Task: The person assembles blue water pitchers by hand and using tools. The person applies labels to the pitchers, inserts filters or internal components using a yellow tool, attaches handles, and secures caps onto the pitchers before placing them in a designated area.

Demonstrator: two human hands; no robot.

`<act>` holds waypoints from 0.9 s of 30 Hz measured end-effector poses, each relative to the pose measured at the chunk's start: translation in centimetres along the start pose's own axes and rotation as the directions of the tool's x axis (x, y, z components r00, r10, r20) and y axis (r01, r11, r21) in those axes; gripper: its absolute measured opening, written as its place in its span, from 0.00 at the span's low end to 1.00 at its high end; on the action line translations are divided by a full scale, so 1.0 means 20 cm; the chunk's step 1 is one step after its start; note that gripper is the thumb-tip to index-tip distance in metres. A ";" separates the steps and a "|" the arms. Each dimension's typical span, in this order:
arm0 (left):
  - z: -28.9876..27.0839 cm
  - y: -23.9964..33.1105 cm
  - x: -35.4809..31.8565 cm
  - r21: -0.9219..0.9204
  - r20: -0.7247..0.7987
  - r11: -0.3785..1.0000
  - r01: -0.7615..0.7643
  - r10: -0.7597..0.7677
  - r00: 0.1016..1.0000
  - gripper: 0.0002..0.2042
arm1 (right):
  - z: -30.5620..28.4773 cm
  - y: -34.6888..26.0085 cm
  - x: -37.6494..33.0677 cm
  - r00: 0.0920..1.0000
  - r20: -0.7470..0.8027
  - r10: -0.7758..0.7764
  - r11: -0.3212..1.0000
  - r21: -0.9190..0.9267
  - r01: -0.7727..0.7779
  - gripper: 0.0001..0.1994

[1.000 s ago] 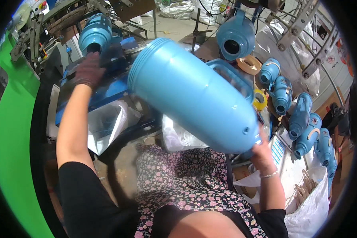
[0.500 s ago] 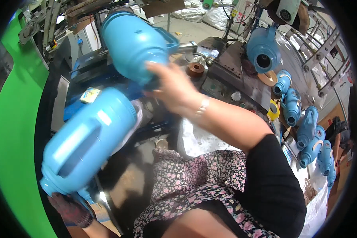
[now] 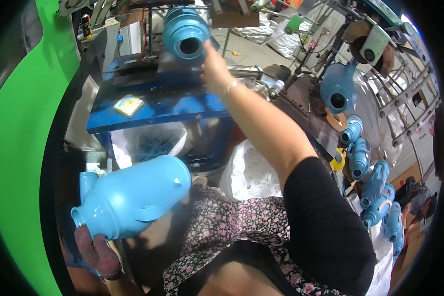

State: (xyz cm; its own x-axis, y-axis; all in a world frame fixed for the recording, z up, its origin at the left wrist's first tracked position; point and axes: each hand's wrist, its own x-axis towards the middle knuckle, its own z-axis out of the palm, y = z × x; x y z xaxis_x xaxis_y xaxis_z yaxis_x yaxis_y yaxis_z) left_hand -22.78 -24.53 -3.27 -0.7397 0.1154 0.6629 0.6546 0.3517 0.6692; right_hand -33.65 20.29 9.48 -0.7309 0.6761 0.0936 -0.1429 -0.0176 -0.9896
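My gloved left hand (image 3: pixel 97 252) is closed on the narrow neck of a light-blue plastic thermos casing (image 3: pixel 138 193). The casing lies tilted at the lower left, its wide base toward the upper right and a handle along its side. A second blue thermos casing (image 3: pixel 178 24) is at the far end of the blue bench, its dark open neck facing me. My bare right hand (image 3: pixel 214 69) reaches to the right edge of that casing, fingers stretched out and somewhat blurred. Whether the fingertips touch it I cannot tell.
A yellow-white block (image 3: pixel 128 105) lies on the blue bench (image 3: pixel 158 109). White bags (image 3: pixel 232 172) with plastic scraps stand below. Another casing (image 3: pixel 338 89) hangs at a machine on the right; several more casings (image 3: pixel 375 182) line the right side. A green panel (image 3: pixel 19 197) borders the left.
The far casing has moved back and up onto the bench's far end, and my right hand has slid from its neck to its side. The left-hand casing has turned, its base swinging down and right.
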 end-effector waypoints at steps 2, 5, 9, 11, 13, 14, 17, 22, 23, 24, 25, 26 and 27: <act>0.02 0.09 0.13 -0.088 0.107 0.987 -0.138 0.147 0.983 0.12 | -0.03 -0.06 -0.36 0.869 0.336 -0.363 0.856 -0.249 0.453 0.38; 0.18 0.43 0.46 -0.070 0.480 0.768 -0.637 0.586 0.653 0.15 | -0.12 -0.12 -0.92 0.283 0.796 -0.535 0.516 0.042 0.856 0.52; 0.48 0.79 0.55 -0.490 0.373 0.568 -0.661 0.822 0.431 0.14 | -0.36 -0.14 -1.18 0.430 0.583 -0.689 0.452 -0.118 0.884 0.53; 0.60 0.92 0.54 -0.685 0.225 0.532 -0.497 0.804 0.550 0.14 | -0.69 -0.21 -1.29 0.537 0.277 -0.796 0.443 -0.337 0.831 0.46; 0.70 1.03 0.53 -0.742 0.100 0.481 -0.467 0.768 0.632 0.13 | -1.12 -0.21 -1.51 0.780 -0.176 -0.600 0.800 -0.147 0.582 0.41; 0.73 1.08 0.53 -0.746 0.053 0.459 -0.482 0.763 0.644 0.13 | -1.31 -0.24 -1.66 0.804 -0.396 -0.443 0.830 0.156 0.535 0.42; 0.89 1.10 0.48 -0.706 0.305 0.649 -0.284 0.640 0.705 0.14 | -1.77 -0.13 -2.18 0.838 -0.511 -0.191 0.926 0.190 0.327 0.42; 1.53 1.73 0.34 -0.648 0.688 0.762 -0.006 0.588 0.425 0.17 | -1.88 0.38 -2.96 0.765 -0.523 0.375 0.811 0.585 0.003 0.41; 1.71 1.83 0.31 -0.628 0.730 0.773 0.085 0.548 0.408 0.17 | -1.85 0.42 -2.99 0.761 -0.549 0.345 0.799 0.597 0.069 0.40; 1.88 1.92 0.29 -0.596 0.770 0.785 0.168 0.500 0.396 0.18 | -1.83 0.46 -3.00 0.758 -0.568 0.319 0.795 0.596 0.112 0.40; 2.02 1.97 0.30 -0.498 0.839 0.820 0.281 0.374 0.394 0.19 | -1.83 0.47 -3.00 0.758 -0.573 0.311 0.789 0.601 0.131 0.40; 2.16 2.00 0.32 -0.394 0.890 0.830 0.394 0.238 0.389 0.19 | -1.83 0.49 -3.00 0.759 -0.576 0.303 0.781 0.606 0.148 0.40; 2.42 1.83 0.41 -0.425 0.887 0.837 0.344 0.309 0.343 0.25 | -1.84 0.49 -2.97 0.768 -0.564 0.302 0.773 0.616 0.149 0.41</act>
State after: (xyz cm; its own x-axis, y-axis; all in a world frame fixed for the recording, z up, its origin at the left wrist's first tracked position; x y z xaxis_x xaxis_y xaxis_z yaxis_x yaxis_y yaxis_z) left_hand -12.42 34.34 10.48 -0.1900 0.9722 0.1368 0.3596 -0.0608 0.9311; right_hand 32.94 7.02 -9.84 -0.2280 0.9300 -0.2884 -0.6308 -0.3667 -0.6838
